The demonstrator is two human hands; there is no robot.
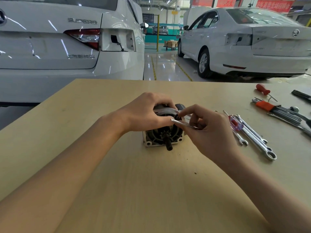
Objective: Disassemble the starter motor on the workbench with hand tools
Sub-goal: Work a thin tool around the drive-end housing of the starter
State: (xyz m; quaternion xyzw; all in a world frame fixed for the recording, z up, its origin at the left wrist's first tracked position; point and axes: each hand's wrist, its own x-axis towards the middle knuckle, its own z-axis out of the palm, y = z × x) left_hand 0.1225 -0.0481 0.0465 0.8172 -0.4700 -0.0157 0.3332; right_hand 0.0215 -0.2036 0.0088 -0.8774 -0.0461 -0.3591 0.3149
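Note:
The starter motor point(162, 137) lies on the wooden workbench point(151, 182), its pinion gear and shaft pointing toward me. My left hand point(144, 112) grips the top of the motor body from the left. My right hand point(208, 130) holds a small silver wrench point(182, 123) against a bolt on the motor's upper right flange, with the index finger reaching onto the housing. Most of the motor's rear is hidden behind my hands.
To the right lie several combination wrenches point(257, 140), a purple-and-red screwdriver point(235, 122), a hex key set in an orange holder point(276, 109) and a red-handled screwdriver point(262, 89). Two white cars point(252, 39) stand beyond the bench's far edge.

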